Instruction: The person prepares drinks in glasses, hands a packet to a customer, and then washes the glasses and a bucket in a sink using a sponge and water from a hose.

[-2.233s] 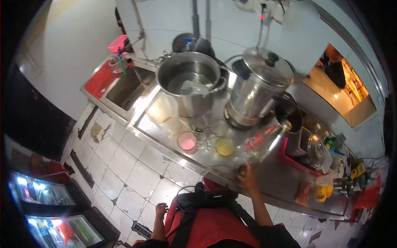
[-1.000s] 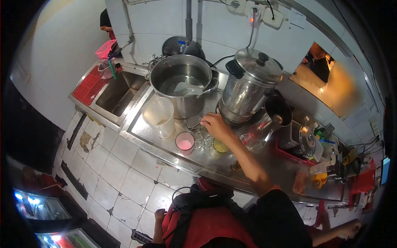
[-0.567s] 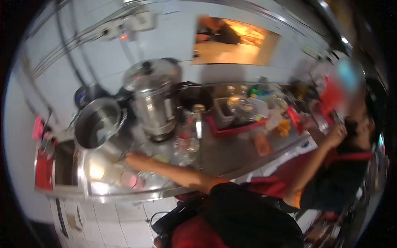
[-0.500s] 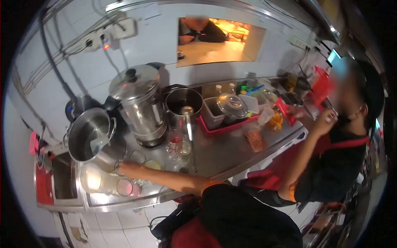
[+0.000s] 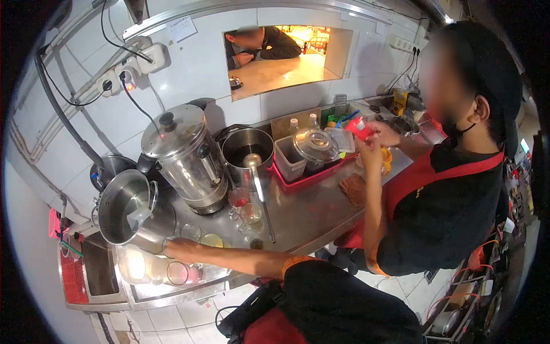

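My right hand [image 5: 179,249] reaches across the steel counter with its fingers closed at the rim or handle of a clear glass [image 5: 166,243]; what exactly they hold is too small to make out. Just below it stands a glass with pink liquid [image 5: 183,273], and a glass with yellowish liquid [image 5: 212,240] is to its right. A translucent plastic pitcher [image 5: 136,265] stands to the left. Behind my hand is a large open pot [image 5: 123,207] with a plastic scoop in it. My left hand is out of view.
A co-worker [image 5: 452,189] stands close on the right, holding a red item [image 5: 361,129]. Along the wall are a steel urn [image 5: 189,166], a pot with a ladle [image 5: 247,150] and a pink tray [image 5: 295,184]. Another person [image 5: 263,45] leans beyond the wall opening.
The view has swung right. My right hand went from the counter's front edge to the glasses and stays there. The co-worker came into view and now holds the red item. My left hand left the view.
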Motion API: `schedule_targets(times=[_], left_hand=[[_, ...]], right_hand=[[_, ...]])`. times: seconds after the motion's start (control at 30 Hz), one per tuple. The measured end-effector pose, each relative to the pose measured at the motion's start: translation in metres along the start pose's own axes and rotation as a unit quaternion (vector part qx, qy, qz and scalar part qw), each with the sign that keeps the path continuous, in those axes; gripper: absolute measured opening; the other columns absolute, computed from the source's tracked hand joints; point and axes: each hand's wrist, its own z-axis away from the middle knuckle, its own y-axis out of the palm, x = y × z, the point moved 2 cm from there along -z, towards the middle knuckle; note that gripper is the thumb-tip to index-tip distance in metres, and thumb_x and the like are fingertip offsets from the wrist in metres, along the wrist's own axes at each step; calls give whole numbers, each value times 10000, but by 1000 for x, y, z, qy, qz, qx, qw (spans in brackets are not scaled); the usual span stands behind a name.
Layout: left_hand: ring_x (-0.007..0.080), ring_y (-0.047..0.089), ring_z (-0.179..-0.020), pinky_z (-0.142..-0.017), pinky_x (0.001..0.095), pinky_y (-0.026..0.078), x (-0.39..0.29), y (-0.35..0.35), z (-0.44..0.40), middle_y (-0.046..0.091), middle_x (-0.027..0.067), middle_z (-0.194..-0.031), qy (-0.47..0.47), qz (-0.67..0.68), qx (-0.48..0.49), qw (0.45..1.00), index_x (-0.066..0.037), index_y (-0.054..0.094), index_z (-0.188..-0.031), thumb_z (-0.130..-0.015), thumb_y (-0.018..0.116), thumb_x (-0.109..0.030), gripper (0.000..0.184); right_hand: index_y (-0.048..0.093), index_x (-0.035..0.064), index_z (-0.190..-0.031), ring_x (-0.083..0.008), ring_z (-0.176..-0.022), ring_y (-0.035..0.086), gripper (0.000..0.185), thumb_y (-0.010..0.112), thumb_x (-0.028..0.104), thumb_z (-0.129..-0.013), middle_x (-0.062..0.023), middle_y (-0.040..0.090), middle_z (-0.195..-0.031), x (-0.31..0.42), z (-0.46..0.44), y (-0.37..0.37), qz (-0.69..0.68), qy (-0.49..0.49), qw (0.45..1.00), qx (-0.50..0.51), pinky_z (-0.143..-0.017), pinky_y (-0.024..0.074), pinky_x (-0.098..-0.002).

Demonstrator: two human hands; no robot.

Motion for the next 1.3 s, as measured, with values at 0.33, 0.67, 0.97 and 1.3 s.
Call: schedule_targets(times=[0.33,0.67,0.97,1.3], left_hand=[[259,621,-849,-654,330,536,9,24,30,597,174,-987,-113,242,-57,962,53,507,-1088,-897,530,-221,334],[191,584,-700,-633,307,463,-147,-45,-6,624,102,-778,-48,268,-127,954,-10,618,-898,-873,496,-345,357],[212,575,-912,-878,328,450,-436,-76,-35,600,137,-1024,14,620,2,784,-9,496,-1109,-938,336,-460,508],[59,234,-454,-411,213,230,-363,-93,-51,247,-56,-559,40,689,-123,713,-135,378,-719,-954,418,-251,264]], right_hand=[[606,-9,-868,-318,-821,575,144,514,3,-758,-154,556,-911,11,27,-43,-124,44,989,-62,-702,463,-375],[566,-15,-999,-264,-797,582,248,563,-36,-751,-118,554,-907,45,75,-78,-185,-17,962,-202,-673,483,-323],[551,-77,-1063,-166,-846,609,235,543,63,-875,-113,586,-990,103,115,-65,-275,-100,942,-166,-715,498,-274],[519,-29,-1121,-237,-944,588,321,515,89,-823,-127,469,-1221,104,145,-58,-178,-157,971,-13,-767,507,-326]])
